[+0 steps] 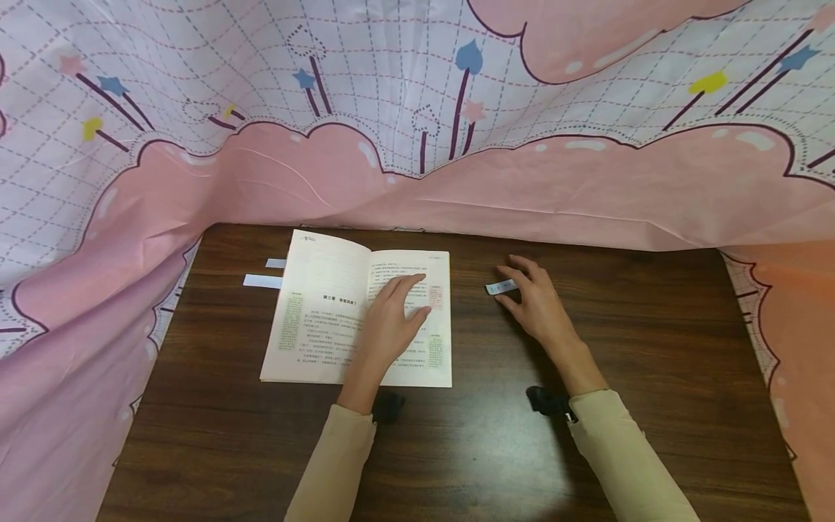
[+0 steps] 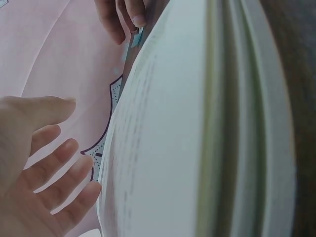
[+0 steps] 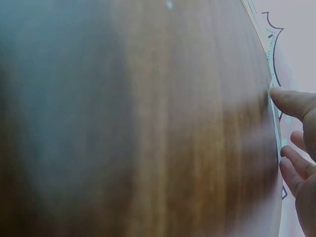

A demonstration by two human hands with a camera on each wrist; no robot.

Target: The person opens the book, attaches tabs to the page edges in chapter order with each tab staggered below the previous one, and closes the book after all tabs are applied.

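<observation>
An open book lies on the dark wooden table, printed text on both pages. Over its right page is my left hand, fingers extended and thumb spread apart, holding nothing. The left wrist view shows these fingers loosely bent beside the book's raised page edges. To the right of the book, my right hand hovers low around a small pale-blue paper strip with printing on it. Thumb and fingertips lie on either side of the strip, with a gap between them; its right end is hidden under the hand.
Two pale paper strips, a longer one and a shorter one, stick out past the book's left edge. A pink and white patterned cloth hangs along the table's back and sides. Dark wrist devices sit under both forearms.
</observation>
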